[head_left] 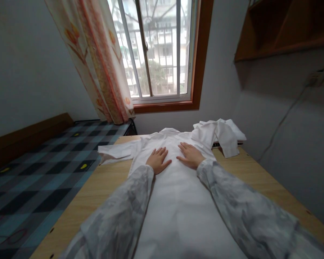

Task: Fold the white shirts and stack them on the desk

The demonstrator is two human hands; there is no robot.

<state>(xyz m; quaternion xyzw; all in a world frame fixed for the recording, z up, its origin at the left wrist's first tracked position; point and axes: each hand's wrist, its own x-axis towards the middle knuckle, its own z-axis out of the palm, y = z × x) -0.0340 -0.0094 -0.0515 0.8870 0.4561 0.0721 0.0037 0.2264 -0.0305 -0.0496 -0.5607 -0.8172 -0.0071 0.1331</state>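
A long white garment with a collar and sleeves, like a shirt or coat [175, 201], lies spread out on a wooden table [108, 183]. Its collar points toward the window, and one sleeve stretches out to the left past the table's edge. On the right, the other sleeve lies bunched by a white folded pile. My left hand [158, 160] rests flat on the upper part of the cloth, fingers spread. Level with it, my right hand [190, 155] also lies flat on the fabric, fingers stretched out. Neither hand grips the cloth.
Folded white cloth [234, 131] sits at the table's far right corner. To the left is a bed with a checked cover [56, 172]. A window [162, 54] with a flowered curtain [97, 61] is ahead. A wooden shelf [283, 50] hangs on the right wall above a cable [283, 118].
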